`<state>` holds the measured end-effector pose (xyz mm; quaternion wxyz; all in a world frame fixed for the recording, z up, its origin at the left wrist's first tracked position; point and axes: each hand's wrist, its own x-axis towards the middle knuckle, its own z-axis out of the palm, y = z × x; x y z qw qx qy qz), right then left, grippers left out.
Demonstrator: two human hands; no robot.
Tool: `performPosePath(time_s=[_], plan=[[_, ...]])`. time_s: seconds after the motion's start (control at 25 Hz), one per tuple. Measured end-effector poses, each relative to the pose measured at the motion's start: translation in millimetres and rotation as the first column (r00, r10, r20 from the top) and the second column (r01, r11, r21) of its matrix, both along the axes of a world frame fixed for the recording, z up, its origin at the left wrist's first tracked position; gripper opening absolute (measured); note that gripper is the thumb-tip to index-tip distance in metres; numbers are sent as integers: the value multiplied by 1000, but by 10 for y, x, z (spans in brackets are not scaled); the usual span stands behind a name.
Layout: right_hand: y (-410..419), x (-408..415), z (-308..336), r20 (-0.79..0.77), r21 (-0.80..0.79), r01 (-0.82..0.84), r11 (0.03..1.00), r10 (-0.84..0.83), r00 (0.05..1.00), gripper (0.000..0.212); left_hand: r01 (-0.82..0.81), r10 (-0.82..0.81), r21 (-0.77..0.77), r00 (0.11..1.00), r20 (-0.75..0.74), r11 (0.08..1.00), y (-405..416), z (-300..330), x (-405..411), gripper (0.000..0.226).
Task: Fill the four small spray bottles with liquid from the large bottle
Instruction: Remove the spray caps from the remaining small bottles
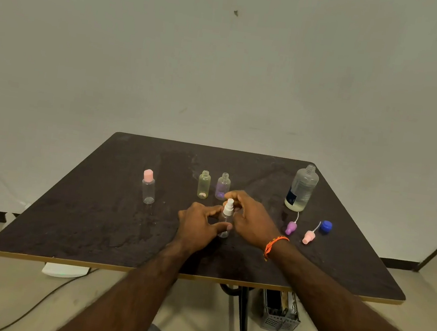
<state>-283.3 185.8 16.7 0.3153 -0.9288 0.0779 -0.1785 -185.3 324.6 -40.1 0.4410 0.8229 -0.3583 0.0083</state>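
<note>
A small clear bottle (224, 231) with a white spray head (228, 207) stands at the middle of the dark table (93, 218). My left hand (198, 224) grips its body. My right hand (249, 219) has its fingers around the white spray head. Behind them stand a yellowish bottle (203, 184) and a purple-tinted bottle (222, 185), both uncapped. A clear bottle with a pink cap (148, 186) stands to the left. The large bottle (301, 188), uncapped and partly full of clear liquid, stands at the right.
A purple spray head (291, 227), a pink spray head (308, 237) and a blue cap (325, 226) lie on the table at the right. Under the table are its black leg (242, 321), a grey crate (279, 315), a white device (64, 270) and a cable.
</note>
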Motion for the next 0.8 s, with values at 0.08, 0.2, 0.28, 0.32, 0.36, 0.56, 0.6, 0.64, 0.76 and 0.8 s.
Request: performPosePath(time_s=[0.08,0.2,0.28,0.32,0.36,0.56,0.6,0.64,0.76,0.8], plan=[[16,-27,19,34,17,26,1000,-26,999,35,0,0,1,1000,4,1000,-1,-14,2,33],[15,35,11,38,-5,145,989,-145,989,24,-17,17,9,1000,4,1000,-1,-9,-9,29],[0,66,7,32,28,126,992,-127,991,13,-23,23,20,1000,7,1000,-2,3,-9,35],[-12,59,8,34,46,83,995,-85,996,14,-20,19,24,1000,14,1000,-2,4,-3,37],[-22,43,12,35,60,32,998,-35,999,20,-15,14,25,1000,16,1000,-1,9,-2,37],[-19,44,-1,32,44,131,990,-133,991,28,-8,8,36,1000,-4,999,-6,-18,19,29],[-15,73,-1,39,25,151,988,-152,988,23,-16,16,39,1000,-11,999,-4,-11,15,27],[-14,100,4,39,13,142,990,-143,989,17,-23,23,42,1000,-10,999,-5,-3,17,28],[10,88,51,29,50,26,998,-27,999,29,-17,16,60,1000,7,998,-5,3,16,30],[17,72,59,30,61,16,998,-18,999,36,-14,13,66,1000,9,998,-7,-5,18,29]])
